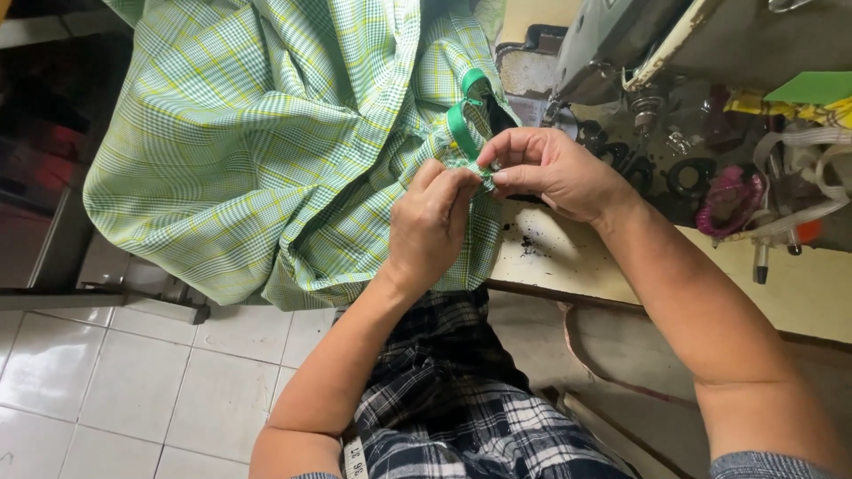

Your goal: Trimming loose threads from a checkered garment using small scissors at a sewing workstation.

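A large piece of green and yellow checked fabric (257,151) spreads over the table's left part and hangs off its edge. A green ribbon trim (463,120) loops at the fabric's right edge. My left hand (428,226) and my right hand (550,170) meet at that edge, and both pinch a small folded bit of the checked fabric between fingertips and thumbs, just below the ribbon.
A sewing machine (621,44) stands at the upper right on a cream table (799,284). Beside it lie a pink tangle of thread (729,200), white elastic strips (812,151) and small tools. My lap in dark checked cloth (461,399) is below, over a white tiled floor (115,381).
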